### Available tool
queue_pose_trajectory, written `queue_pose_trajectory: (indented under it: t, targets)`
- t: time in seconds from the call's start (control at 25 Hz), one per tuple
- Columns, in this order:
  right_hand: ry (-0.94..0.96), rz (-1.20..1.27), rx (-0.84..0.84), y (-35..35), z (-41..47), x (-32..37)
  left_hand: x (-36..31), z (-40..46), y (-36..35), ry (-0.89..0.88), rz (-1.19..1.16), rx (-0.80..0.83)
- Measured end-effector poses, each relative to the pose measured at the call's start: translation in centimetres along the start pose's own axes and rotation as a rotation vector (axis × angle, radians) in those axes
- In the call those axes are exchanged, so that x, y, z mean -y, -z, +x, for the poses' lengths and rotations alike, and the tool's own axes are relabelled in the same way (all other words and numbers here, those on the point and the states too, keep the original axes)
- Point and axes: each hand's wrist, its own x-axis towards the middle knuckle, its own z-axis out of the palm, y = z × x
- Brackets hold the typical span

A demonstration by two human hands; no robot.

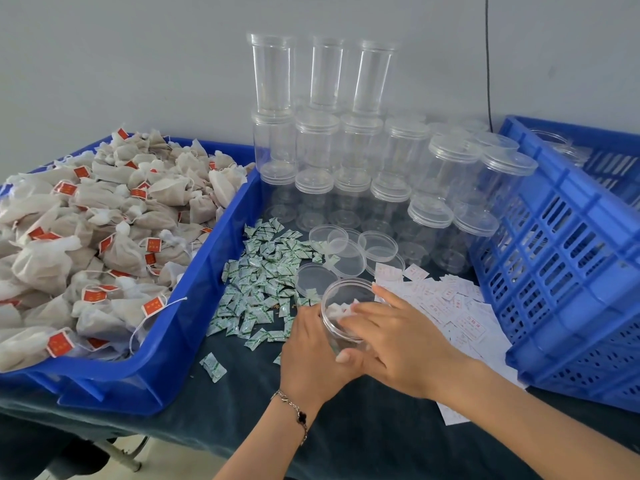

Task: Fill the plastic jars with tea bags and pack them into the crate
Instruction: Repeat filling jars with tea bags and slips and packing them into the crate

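An open clear plastic jar [341,292] stands on the dark cloth near the table's front. My left hand [311,355] grips its side, thumb across the front. My right hand [391,337] reaches over the jar's mouth, its fingers on a white tea bag [337,310] inside the jar. A blue tray [207,271] on the left holds a heap of tea bags [97,230] with red tags. The blue crate [561,271] sits at the right, tilted, with clear jars partly visible inside.
Stacked empty lidded jars [349,150] fill the back of the table against the wall. Loose clear lids [349,251] lie behind the open jar. Small green-white sachets [263,278] are scattered at its left, white paper labels [446,306] at its right.
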Motion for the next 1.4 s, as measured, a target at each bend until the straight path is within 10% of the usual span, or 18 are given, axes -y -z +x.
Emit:
queue_pose_trajectory:
  t: [0.28, 0.56, 0.76, 1.08, 1.4]
  targets:
    - [-0.121, 0.118, 0.394, 3.8, 1.4, -1.2, -2.3, 1.2, 2.0, -0.055, -0.062, 0.061]
    - [-0.313, 0.037, -0.212, 19.7, -3.6, -5.3, -19.9, 8.7, 6.8, -0.429, -0.182, -0.131]
    - [-0.39, -0.189, -0.314, 30.6, -7.2, -12.2, -33.2, 14.6, 6.9, -0.659, -0.321, 0.078]
    - [-0.433, -0.415, -0.203, 29.3, -13.4, -23.2, -39.7, 22.0, 2.5, -1.251, 0.318, 0.078]
    - [-0.466, -0.548, 0.196, 18.7, -10.9, -32.8, -38.4, 25.1, -8.6, -1.04, 0.908, 0.356]
